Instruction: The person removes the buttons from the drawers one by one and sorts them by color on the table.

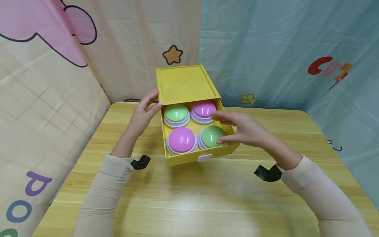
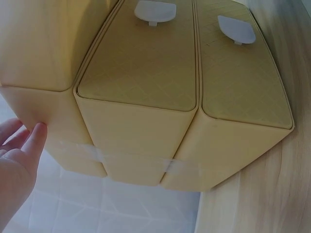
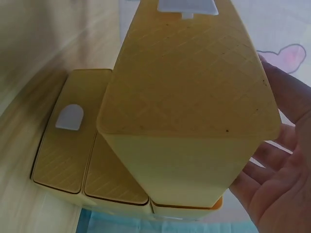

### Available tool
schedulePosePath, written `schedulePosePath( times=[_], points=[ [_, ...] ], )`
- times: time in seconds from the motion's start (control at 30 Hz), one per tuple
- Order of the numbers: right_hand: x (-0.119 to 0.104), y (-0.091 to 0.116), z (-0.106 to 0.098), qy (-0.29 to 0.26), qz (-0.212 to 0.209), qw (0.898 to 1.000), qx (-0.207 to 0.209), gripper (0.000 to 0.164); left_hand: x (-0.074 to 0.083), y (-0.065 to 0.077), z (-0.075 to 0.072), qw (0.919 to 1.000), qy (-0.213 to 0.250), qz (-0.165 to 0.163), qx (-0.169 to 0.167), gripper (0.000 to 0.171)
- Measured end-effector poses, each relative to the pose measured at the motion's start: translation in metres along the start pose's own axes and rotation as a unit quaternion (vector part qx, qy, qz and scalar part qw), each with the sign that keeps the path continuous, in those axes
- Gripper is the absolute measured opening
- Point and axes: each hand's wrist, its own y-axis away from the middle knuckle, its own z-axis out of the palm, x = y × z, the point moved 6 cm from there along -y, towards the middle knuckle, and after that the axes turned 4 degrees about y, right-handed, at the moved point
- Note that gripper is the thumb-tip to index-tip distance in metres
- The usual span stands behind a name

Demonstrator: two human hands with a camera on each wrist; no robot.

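A yellow drawer cabinet has its top drawer pulled out. Inside lie domed push buttons on white bases: a green one and a pink one at the back, a pink one and a green one in front. My left hand rests its fingertips against the cabinet's upper left side. Over the drawer's right side is my right hand, thumb and fingers spread apart. Its thumb overlaps the front green button, and the fingertips are right by the back pink one.
Below the pulled-out drawer, two lower drawers with white handles are closed. The cabinet stands on a wooden table, near its back edge. Printed curtains hang behind and at both sides.
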Motion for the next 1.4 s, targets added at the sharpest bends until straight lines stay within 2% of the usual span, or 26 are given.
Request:
schedulePosePath(
  times=[0.13, 0.37, 0.5, 0.7, 0.93, 1.1, 1.4],
  points=[
    [0.0, -0.006, 0.004, 0.031, -0.007, 0.998, -0.053, 0.074, 0.001, 0.0, 0.001, 1.0, -0.002, 0.001, 0.0, 0.048],
    [-0.004, -0.015, 0.013, 0.107, -0.035, 0.988, -0.108, 0.066, 0.0, 0.0, 0.0, 1.0, -0.005, 0.007, 0.002, 0.047],
    [-0.006, -0.019, 0.02, 0.133, -0.058, 0.981, -0.127, 0.061, 0.001, 0.001, 0.001, 0.9999, -0.001, 0.011, 0.004, 0.047],
    [-0.006, -0.02, 0.022, 0.129, -0.065, 0.98, -0.134, 0.053, 0.001, 0.0, 0.002, 0.9999, -0.003, 0.009, 0.005, 0.047],
    [-0.001, -0.021, 0.014, 0.069, -0.063, 0.991, -0.096, 0.058, 0.0, 0.0, 0.001, 1.0, 0.003, 0.006, 0.006, 0.048],
    [-0.001, -0.02, 0.0, 0.01, -0.05, 0.998, -0.041, 0.06, 0.001, -0.001, 0.001, 0.9999, 0.004, 0.007, 0.007, 0.048],
    [-0.009, -0.006, -0.036, 0.009, -0.087, 0.994, 0.068, 0.06, -0.003, -0.003, 0.001, 1.0, 0.005, -0.003, 0.007, 0.047]
  ],
)
